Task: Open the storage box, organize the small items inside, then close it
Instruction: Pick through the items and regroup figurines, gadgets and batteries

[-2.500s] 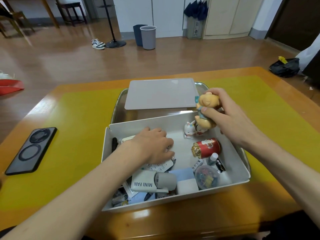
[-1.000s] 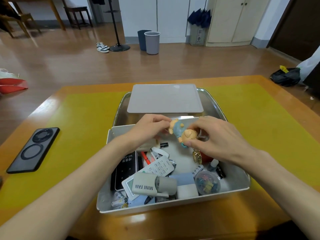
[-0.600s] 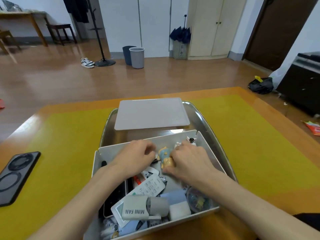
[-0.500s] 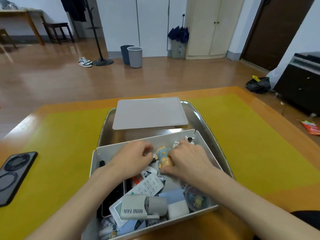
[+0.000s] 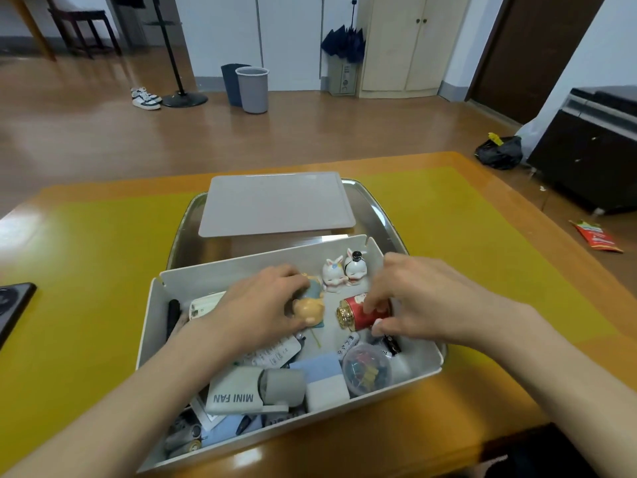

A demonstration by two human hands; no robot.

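The white storage box (image 5: 151,319) stands open, partly on a metal tray (image 5: 375,208), and holds several small items. Its grey lid (image 5: 275,203) lies flat on the tray behind it. My left hand (image 5: 258,308) grips an orange and blue figurine (image 5: 310,307) lying near the box's middle. My right hand (image 5: 417,298) pinches a red can (image 5: 355,310) with a gold cap, lying on its side. Two white rabbit figurines (image 5: 343,272) stand at the back wall of the box.
A "MINI FAN" box (image 5: 234,395), a round tub of coloured clips (image 5: 367,369), a blue and white block (image 5: 324,377) and a keypad card (image 5: 272,353) fill the box's near half. A black phone (image 5: 13,305) lies at the left on the yellow mat (image 5: 86,270).
The figurine passed from my right hand to my left and now lies lower in the box. My right hand moved right onto the red can. The rabbits are uncovered.
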